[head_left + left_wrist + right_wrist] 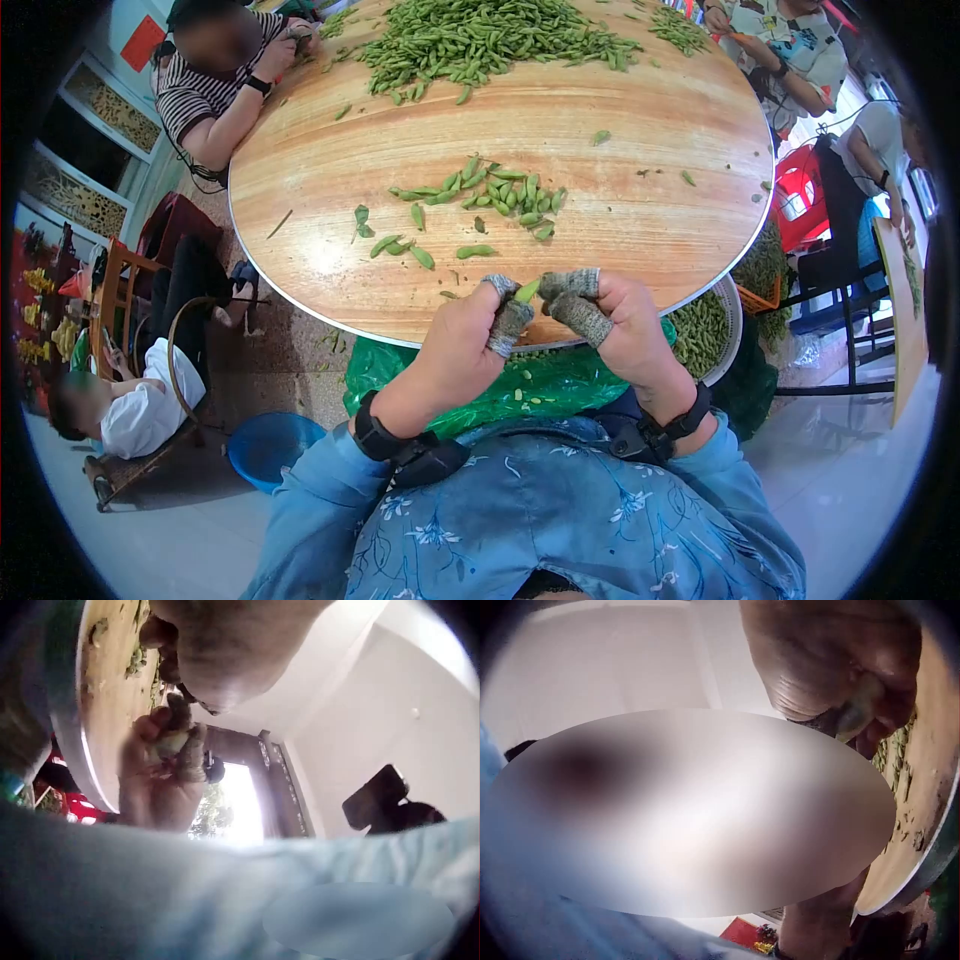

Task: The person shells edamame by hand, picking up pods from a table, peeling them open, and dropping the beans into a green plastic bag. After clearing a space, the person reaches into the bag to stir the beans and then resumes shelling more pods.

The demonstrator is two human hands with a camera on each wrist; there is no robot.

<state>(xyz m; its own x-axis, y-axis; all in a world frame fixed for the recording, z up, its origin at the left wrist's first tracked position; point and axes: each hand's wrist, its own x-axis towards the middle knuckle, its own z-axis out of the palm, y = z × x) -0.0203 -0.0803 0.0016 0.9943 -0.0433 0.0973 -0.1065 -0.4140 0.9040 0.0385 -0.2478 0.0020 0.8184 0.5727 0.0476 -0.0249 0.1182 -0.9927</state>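
- My left hand (465, 340) pinches a green pod (527, 291) between thumb and finger, and my right hand (628, 325) has its thumb and finger curled close on the pod's other end.
- The pod is between my hands, just above the near edge of the table.
- Grey covers (512, 320) are on my finger and thumb tips.
- The table (330, 180) is round, pale wood with stripes in the grain and a thin, light rim. A shiny spot shows on its left side.
- A big heap (480, 45) of pods lies at the far side. A small bunch (520, 195) lies nearer me, with a few loose pods, a leaf (361, 221) and a thin twig (280, 223).
- Green plastic (380, 368) is under the table edge by my lap. A white basket (738, 335) full of pods is on the right.
- A blue tub (272, 450) stands on the floor to the left. A red chair (797, 195) is to the right.
- Someone in a striped shirt (195, 90) leans on the table at the far left. Someone in a white shirt (150, 405) sits on the left.
- Red paper (142, 42) is on the wall; I cannot tell if it has words.
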